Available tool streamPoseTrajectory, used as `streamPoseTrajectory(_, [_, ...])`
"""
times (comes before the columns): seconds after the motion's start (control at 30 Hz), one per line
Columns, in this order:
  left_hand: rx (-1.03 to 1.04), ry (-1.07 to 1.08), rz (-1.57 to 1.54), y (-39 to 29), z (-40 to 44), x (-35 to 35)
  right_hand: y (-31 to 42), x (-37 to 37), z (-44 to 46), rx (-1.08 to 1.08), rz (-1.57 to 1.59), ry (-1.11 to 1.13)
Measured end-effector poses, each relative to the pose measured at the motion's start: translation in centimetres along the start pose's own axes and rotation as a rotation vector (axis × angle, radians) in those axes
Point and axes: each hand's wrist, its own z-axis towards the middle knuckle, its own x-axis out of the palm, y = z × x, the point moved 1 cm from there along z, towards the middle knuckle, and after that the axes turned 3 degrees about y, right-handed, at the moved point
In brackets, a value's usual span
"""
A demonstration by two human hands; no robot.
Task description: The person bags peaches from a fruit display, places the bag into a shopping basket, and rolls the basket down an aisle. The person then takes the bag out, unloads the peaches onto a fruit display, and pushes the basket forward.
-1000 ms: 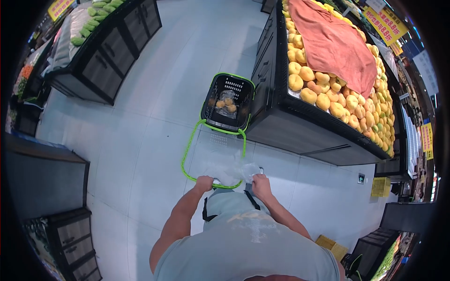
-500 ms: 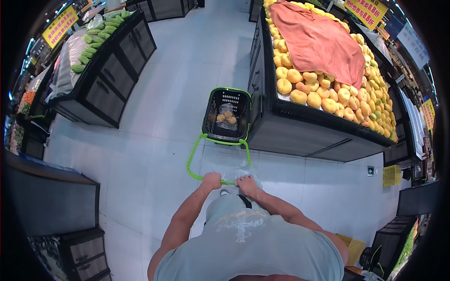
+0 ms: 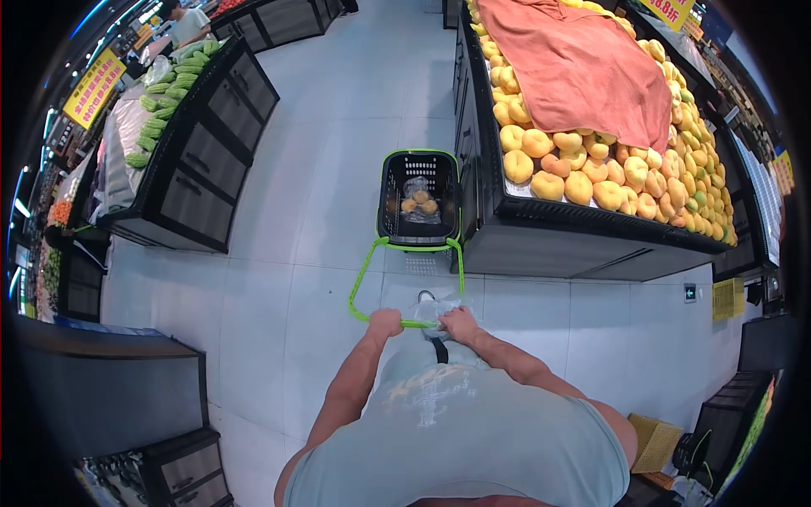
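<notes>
A black shopping basket with a green rim stands on the floor ahead of me. Its long green handle reaches back toward my body. At the handle's left corner, my left hand is closed around the bar. My right hand pinches a clear plastic bag close to the bar's other end; whether it also grips the bar is hard to see. Inside the basket lies another clear bag with several yellow-orange peaches, flat in shape.
Right of the basket is a stand of yellow peaches, partly under an orange cloth. Bitter gourds lie on a stand at left, with a person behind it. Yellow crates sit at lower right.
The basket sits slightly farther right in view, and the peach stand appears nearer. A person has come into sight behind the gourds. Both hands keep their hold.
</notes>
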Motion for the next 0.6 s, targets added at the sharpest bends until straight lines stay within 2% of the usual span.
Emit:
streamPoseTrajectory(0.07, [-0.002,0.014,0.010,-0.2,1.5,-1.9,-1.3,-0.9,1.2,0.022,-0.001,0.013])
streamPoseTrajectory(0.13, [-0.011,0.029,0.020,0.0,3.2,-4.3,-2.2,-2.3,2.8,0.073,0.012,-0.083])
streamPoseTrajectory(0.2, [0.023,-0.026,0.047,0.4,4.6,-6.5,-3.0,-3.4,4.3,0.096,0.044,-0.051])
streamPoseTrajectory(0.27, [0.006,0.019,0.055,0.4,5.8,-8.2,-3.8,-4.0,5.2,0.107,0.038,-0.150])
streamPoseTrajectory(0.6, [-0.021,0.095,0.087,2.0,7.8,-11.2,-4.6,-5.6,8.9,0.100,0.097,-0.093])
